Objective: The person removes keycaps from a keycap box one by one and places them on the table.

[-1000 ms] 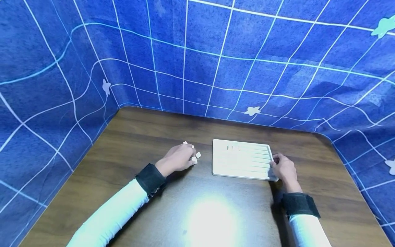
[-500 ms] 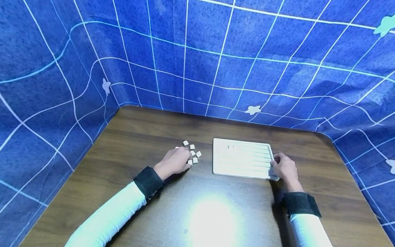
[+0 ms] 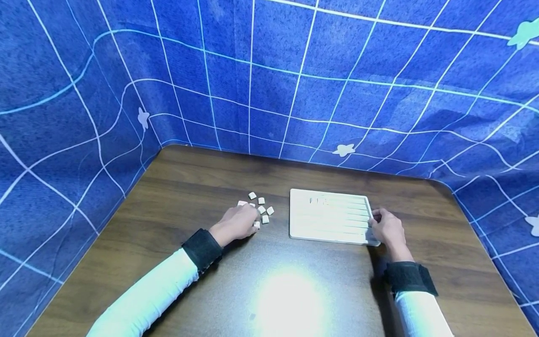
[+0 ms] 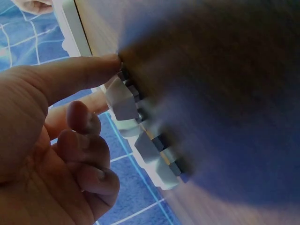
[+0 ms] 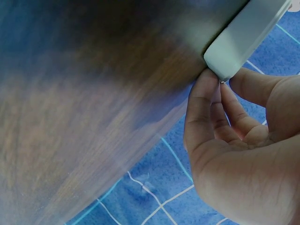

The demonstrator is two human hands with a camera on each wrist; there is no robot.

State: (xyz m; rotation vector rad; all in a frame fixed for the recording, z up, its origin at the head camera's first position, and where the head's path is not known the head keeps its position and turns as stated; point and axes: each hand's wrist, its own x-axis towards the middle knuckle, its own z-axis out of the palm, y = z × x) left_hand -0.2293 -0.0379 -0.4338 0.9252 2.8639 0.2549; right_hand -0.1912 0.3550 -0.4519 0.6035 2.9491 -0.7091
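Several small white blocks (image 3: 261, 201) lie loosely grouped on the wooden table left of centre. My left hand (image 3: 239, 222) is low over the group's near side. Thumb and index finger are on either side of one white block (image 4: 122, 98), apparently pinching it; the other fingers curl inward in the left wrist view. A flat white tray (image 3: 316, 217) with parallel grooves across its right part lies right of the blocks, a few small pieces near its far edge. My right hand (image 3: 388, 230) pinches the tray's right edge near a corner, thumb against fingertips (image 5: 206, 82).
The brown wooden table (image 3: 202, 173) carries a bright glare spot near its front. A blue curtain (image 3: 269, 84) with white grid lines and star shapes hangs behind and along the sides. Blocks stand between my left hand and the tray.
My left hand has drawn back slightly left and toward me, uncovering several blocks. One block by the thumb has shifted with it. The right hand and the tray stay put.
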